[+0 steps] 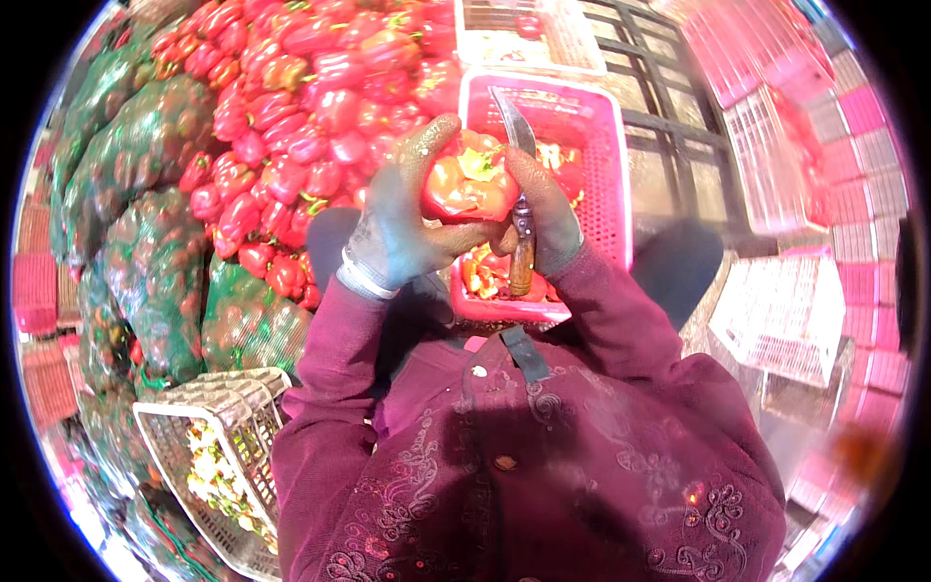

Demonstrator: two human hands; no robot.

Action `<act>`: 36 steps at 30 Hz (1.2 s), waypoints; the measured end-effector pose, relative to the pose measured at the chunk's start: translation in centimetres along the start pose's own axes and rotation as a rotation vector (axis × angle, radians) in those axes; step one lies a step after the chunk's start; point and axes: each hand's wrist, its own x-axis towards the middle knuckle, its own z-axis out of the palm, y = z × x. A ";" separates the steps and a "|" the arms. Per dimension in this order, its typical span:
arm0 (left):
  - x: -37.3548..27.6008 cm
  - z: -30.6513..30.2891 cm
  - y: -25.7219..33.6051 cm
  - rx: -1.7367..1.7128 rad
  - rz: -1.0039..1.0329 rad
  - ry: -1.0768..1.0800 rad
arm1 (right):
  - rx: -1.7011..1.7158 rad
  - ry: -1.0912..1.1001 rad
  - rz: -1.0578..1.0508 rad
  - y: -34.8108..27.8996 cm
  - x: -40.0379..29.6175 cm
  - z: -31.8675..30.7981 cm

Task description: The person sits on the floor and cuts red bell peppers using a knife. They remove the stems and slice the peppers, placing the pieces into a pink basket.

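My left hand (407,211), in a soiled work glove, grips a red bell pepper (469,182) from the left, its green stem end facing up. My right hand (545,211), gloved too, holds a knife with a curved blade (515,124) and a wooden handle (522,254). The blade points away from me, and the right thumb rests at the pepper's right side. Below both hands stands a pink plastic crate (618,160) with red pepper pieces (487,273) in it.
A large heap of red peppers (291,131) lies at the upper left, beside green mesh sacks (145,138). A white crate (174,415) with pepper scraps is at lower left. Another white crate (531,69) stands beyond the pink one; more crates (778,313) are at right.
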 end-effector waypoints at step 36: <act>0.1 8.3 -0.2 -0.653 -0.319 -0.019 | -0.054 -0.057 0.052 -0.7 -2.1 -7.8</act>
